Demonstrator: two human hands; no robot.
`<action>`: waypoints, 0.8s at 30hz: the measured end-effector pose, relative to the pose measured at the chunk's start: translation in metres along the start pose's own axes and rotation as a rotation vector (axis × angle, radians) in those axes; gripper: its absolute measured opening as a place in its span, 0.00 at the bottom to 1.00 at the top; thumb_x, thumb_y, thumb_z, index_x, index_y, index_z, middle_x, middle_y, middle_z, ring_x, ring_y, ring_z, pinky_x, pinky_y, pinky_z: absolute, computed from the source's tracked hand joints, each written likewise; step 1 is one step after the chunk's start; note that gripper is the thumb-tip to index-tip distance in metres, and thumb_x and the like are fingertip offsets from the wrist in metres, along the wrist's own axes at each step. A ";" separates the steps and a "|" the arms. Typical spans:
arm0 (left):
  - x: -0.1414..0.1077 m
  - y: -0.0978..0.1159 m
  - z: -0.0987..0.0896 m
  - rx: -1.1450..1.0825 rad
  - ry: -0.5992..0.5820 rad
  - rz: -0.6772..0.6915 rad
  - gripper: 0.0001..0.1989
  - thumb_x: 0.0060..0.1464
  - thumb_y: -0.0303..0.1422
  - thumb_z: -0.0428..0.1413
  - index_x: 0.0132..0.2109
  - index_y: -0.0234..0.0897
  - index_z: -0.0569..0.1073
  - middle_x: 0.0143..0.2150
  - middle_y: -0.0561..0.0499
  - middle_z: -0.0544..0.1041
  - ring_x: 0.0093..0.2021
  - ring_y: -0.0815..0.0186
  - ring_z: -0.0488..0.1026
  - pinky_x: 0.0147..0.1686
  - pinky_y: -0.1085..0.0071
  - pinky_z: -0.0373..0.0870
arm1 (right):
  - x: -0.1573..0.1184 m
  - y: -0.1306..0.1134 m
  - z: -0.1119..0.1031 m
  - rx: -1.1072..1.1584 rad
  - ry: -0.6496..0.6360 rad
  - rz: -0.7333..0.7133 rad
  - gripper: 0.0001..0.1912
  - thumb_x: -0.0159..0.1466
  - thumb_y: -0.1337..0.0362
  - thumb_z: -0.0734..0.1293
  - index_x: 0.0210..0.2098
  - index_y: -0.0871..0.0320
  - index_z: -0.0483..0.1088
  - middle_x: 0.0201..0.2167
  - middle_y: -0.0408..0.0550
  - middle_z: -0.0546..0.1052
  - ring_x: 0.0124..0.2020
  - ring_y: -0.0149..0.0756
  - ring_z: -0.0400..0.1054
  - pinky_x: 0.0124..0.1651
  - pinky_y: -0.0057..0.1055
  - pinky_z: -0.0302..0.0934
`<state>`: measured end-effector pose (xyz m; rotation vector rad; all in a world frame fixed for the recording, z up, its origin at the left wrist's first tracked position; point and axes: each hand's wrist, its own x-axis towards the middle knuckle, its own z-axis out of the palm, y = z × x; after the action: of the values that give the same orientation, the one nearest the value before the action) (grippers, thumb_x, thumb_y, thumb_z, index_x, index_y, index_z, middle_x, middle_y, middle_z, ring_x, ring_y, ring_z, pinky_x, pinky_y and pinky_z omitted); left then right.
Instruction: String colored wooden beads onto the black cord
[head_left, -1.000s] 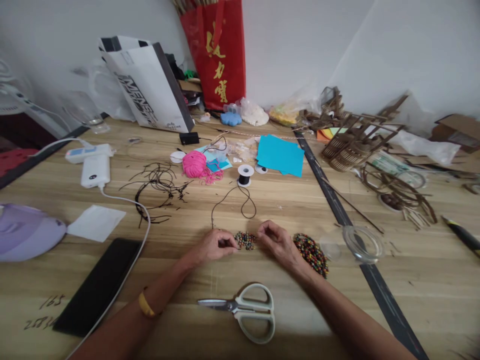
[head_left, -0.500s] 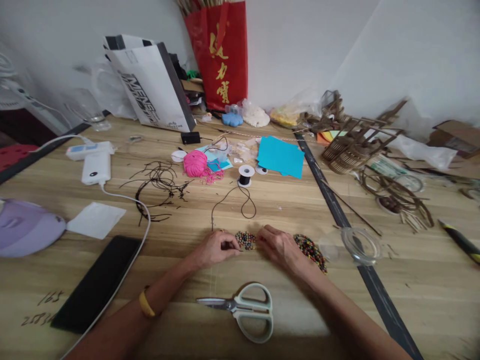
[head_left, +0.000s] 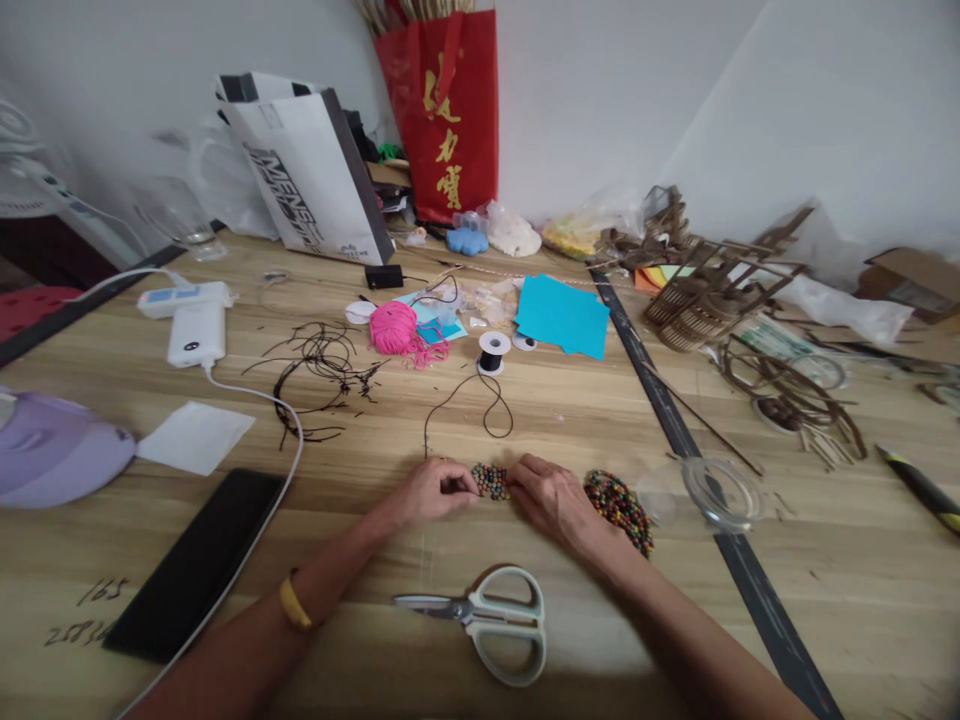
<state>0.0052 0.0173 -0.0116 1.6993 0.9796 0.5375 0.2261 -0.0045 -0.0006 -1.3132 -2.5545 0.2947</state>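
My left hand (head_left: 439,488) is low over the wooden table (head_left: 600,610), thumb and fingertips drawn together in a pinch on the black cord (head_left: 453,394), which comes in from the far side. My right hand (head_left: 551,498) faces it, fingers bent and bunched at the right edge of the loose beads (head_left: 491,482); I cannot tell whether a bead sits between those fingertips. The small multicoloured pile lies flat on the wood, between my two hands. A yellow bracelet (head_left: 295,600) circles my left forearm. Just beyond my right hand, on its outer side, lies a coiled heap of strung beads (head_left: 619,512), and past that a clear plastic coil (head_left: 752,492). Nearer me, the scissors (head_left: 471,608) lie with their blades pointing left and their pale handles to the right. Ahead of the beads, the cord makes a loose loop and leads up to a white spool (head_left: 491,352) standing upright. Behind that are pink yarn (head_left: 393,328) and blue sheets (head_left: 562,316); a tangle of dark cord pieces (head_left: 315,370) lies left of them, closer to me. A red bag (head_left: 450,120) stands against the wall.
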 end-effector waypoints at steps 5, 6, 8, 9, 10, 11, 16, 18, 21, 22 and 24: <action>0.000 0.003 -0.002 -0.128 -0.005 -0.064 0.05 0.45 0.29 0.58 0.28 0.30 0.75 0.24 0.51 0.75 0.25 0.71 0.67 0.26 0.78 0.62 | -0.001 0.001 -0.003 0.029 -0.029 -0.002 0.06 0.64 0.71 0.61 0.32 0.57 0.67 0.30 0.46 0.70 0.31 0.33 0.66 0.34 0.26 0.58; 0.000 0.003 -0.003 -0.139 -0.002 -0.066 0.05 0.45 0.29 0.58 0.27 0.30 0.75 0.24 0.51 0.75 0.25 0.71 0.67 0.26 0.78 0.62 | -0.001 0.001 -0.004 0.035 -0.030 0.000 0.06 0.63 0.72 0.61 0.32 0.57 0.67 0.29 0.46 0.70 0.31 0.33 0.66 0.34 0.26 0.58; 0.000 0.003 -0.003 -0.161 0.004 -0.061 0.05 0.44 0.29 0.59 0.27 0.29 0.75 0.24 0.52 0.74 0.25 0.72 0.66 0.26 0.78 0.61 | -0.001 0.000 -0.006 0.057 -0.027 0.000 0.06 0.63 0.71 0.61 0.31 0.57 0.67 0.29 0.46 0.70 0.30 0.33 0.66 0.34 0.26 0.58; 0.000 0.003 -0.003 -0.173 0.004 -0.060 0.05 0.44 0.29 0.59 0.27 0.29 0.75 0.24 0.52 0.74 0.25 0.72 0.66 0.26 0.78 0.61 | -0.001 0.000 -0.006 0.082 -0.016 -0.004 0.06 0.63 0.71 0.61 0.31 0.57 0.67 0.28 0.46 0.70 0.29 0.32 0.66 0.33 0.26 0.57; 0.000 0.003 -0.003 -0.183 0.002 -0.060 0.05 0.44 0.30 0.59 0.27 0.29 0.75 0.24 0.52 0.74 0.25 0.72 0.66 0.26 0.77 0.61 | -0.001 -0.002 -0.006 0.122 0.001 -0.013 0.06 0.64 0.71 0.61 0.32 0.57 0.67 0.28 0.46 0.70 0.29 0.32 0.66 0.33 0.26 0.58; 0.000 0.002 -0.003 -0.190 0.001 -0.063 0.06 0.44 0.30 0.59 0.27 0.29 0.75 0.23 0.52 0.74 0.25 0.72 0.66 0.26 0.77 0.61 | -0.001 -0.003 -0.005 0.176 0.028 -0.026 0.05 0.64 0.70 0.61 0.32 0.57 0.67 0.29 0.46 0.71 0.29 0.32 0.66 0.32 0.25 0.58; 0.000 0.000 -0.003 -0.179 -0.003 -0.066 0.06 0.45 0.31 0.59 0.28 0.30 0.75 0.23 0.52 0.74 0.25 0.72 0.66 0.27 0.77 0.62 | 0.001 -0.013 0.011 0.451 0.250 -0.079 0.03 0.64 0.69 0.61 0.34 0.58 0.67 0.30 0.48 0.72 0.31 0.32 0.67 0.33 0.26 0.61; 0.000 -0.002 -0.003 -0.167 -0.007 -0.049 0.07 0.45 0.32 0.59 0.29 0.30 0.76 0.24 0.52 0.74 0.25 0.71 0.66 0.27 0.77 0.62 | 0.002 -0.016 0.018 0.476 0.305 -0.108 0.03 0.64 0.68 0.62 0.35 0.58 0.67 0.30 0.49 0.72 0.32 0.34 0.67 0.34 0.28 0.62; 0.001 -0.005 -0.002 -0.137 -0.010 -0.031 0.07 0.46 0.31 0.59 0.30 0.30 0.77 0.24 0.51 0.75 0.26 0.71 0.67 0.26 0.77 0.62 | 0.003 -0.016 0.023 0.463 0.361 -0.151 0.02 0.64 0.69 0.63 0.35 0.57 0.67 0.31 0.49 0.73 0.33 0.35 0.67 0.35 0.30 0.63; 0.001 -0.006 -0.001 -0.126 -0.010 -0.025 0.07 0.46 0.31 0.58 0.30 0.30 0.77 0.24 0.51 0.75 0.26 0.70 0.68 0.27 0.77 0.62 | 0.003 -0.016 0.023 0.459 0.375 -0.155 0.02 0.63 0.69 0.63 0.35 0.57 0.67 0.31 0.50 0.73 0.33 0.35 0.67 0.36 0.31 0.63; 0.001 -0.006 -0.001 -0.103 -0.007 -0.013 0.06 0.47 0.30 0.58 0.30 0.30 0.77 0.25 0.51 0.76 0.26 0.70 0.68 0.27 0.77 0.63 | 0.003 -0.015 0.023 0.465 0.384 -0.154 0.03 0.63 0.70 0.63 0.35 0.57 0.67 0.31 0.50 0.74 0.33 0.36 0.67 0.37 0.31 0.63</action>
<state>0.0032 0.0194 -0.0173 1.6018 0.9411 0.5637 0.2055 -0.0124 -0.0172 -0.8945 -2.0828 0.5129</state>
